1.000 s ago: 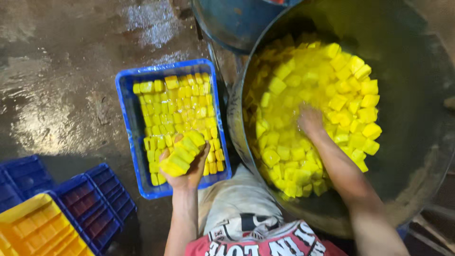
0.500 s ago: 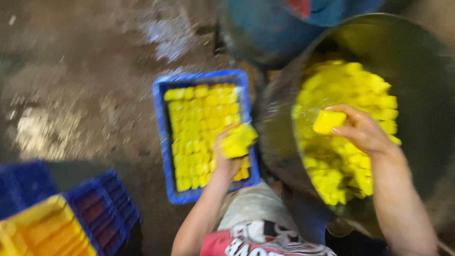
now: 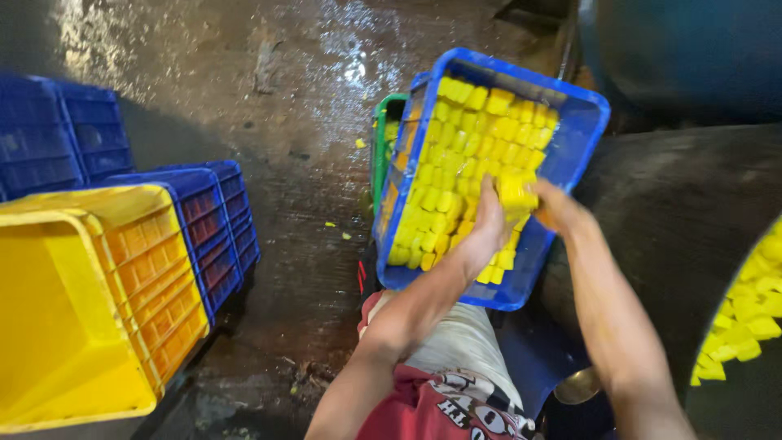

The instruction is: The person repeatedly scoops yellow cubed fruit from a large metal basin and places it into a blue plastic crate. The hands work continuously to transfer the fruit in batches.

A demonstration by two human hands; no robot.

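A blue plastic crate (image 3: 582,122) in front of me is packed with rows of yellow blocks (image 3: 456,155). Over its near right part both hands meet around a stack of yellow blocks (image 3: 516,194). My left hand (image 3: 487,224) presses the stack from the left, and my right hand (image 3: 556,210) closes on it from the right. At the far right, a big dark metal tub (image 3: 676,236) holds more loose yellow blocks (image 3: 745,314).
An empty yellow crate (image 3: 73,326) and stacked blue crates (image 3: 216,220) stand on the left on a wet concrete floor. More blue crates (image 3: 57,134) sit behind. A green crate (image 3: 380,147) lies under the filled one. A blue drum (image 3: 684,49) stands top right.
My right hand has left the tub with a block and joined my left hand over the crate. The view has swung left, so the tub is now at the right edge.
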